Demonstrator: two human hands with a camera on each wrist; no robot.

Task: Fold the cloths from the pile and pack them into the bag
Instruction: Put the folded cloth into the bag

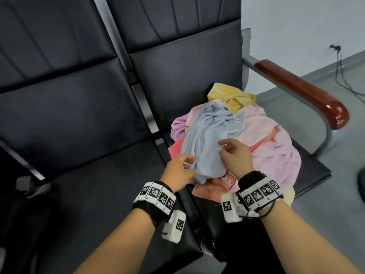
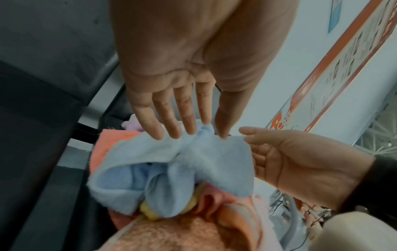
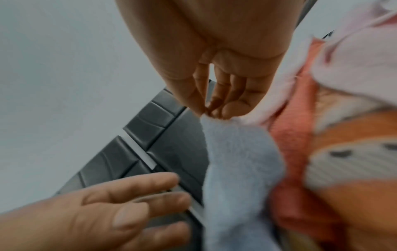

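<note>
A crumpled light-blue terry cloth (image 1: 207, 135) lies on top of a heap of pink, orange and yellow cloths (image 1: 272, 147) on the right-hand black padded seat (image 1: 177, 76) of a row of chairs. The right hand (image 1: 235, 155) pinches the near right edge of the blue cloth between thumb and fingertips (image 3: 217, 108), the other fingers curled in. The left hand (image 1: 180, 168) is at the cloth's near left edge; in the left wrist view its fingers (image 2: 171, 122) are straight and spread, tips touching the fabric, with nothing gripped. A yellow towel (image 1: 231, 95) pokes out at the far side of the heap. To the right runs a glossy reddish-brown wooden armrest (image 1: 308, 95) on a grey metal frame, over a grey floor (image 1: 345, 175).
</note>
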